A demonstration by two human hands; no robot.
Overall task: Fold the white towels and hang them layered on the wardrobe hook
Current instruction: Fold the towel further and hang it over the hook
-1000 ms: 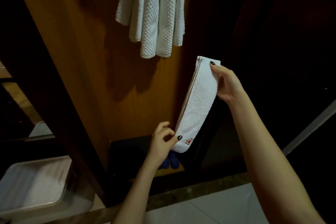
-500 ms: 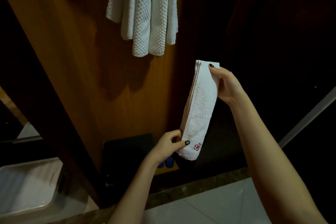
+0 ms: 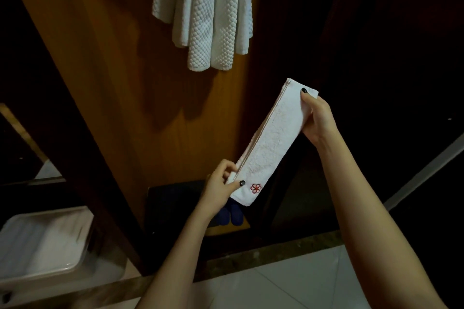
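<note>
Now | folded white towel below and right of hanging waffle towel, long axis steeply tilted, top end nearest it | right hand pinches top end | left hand pinches bottom end, farther below

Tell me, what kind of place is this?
Probably a hotel room's wardrobe: waffle towels hang against its wood, the folded towel bears a red embroidered logo, and what look like blue slippers sit below.

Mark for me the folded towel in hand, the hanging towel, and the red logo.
folded towel (image 3: 273, 138), head view, middle of its fluffy face
hanging towel (image 3: 208, 7), head view, its waffle-textured middle fold
red logo (image 3: 256, 187), head view, centre of the stitched flower near the lower end
</note>
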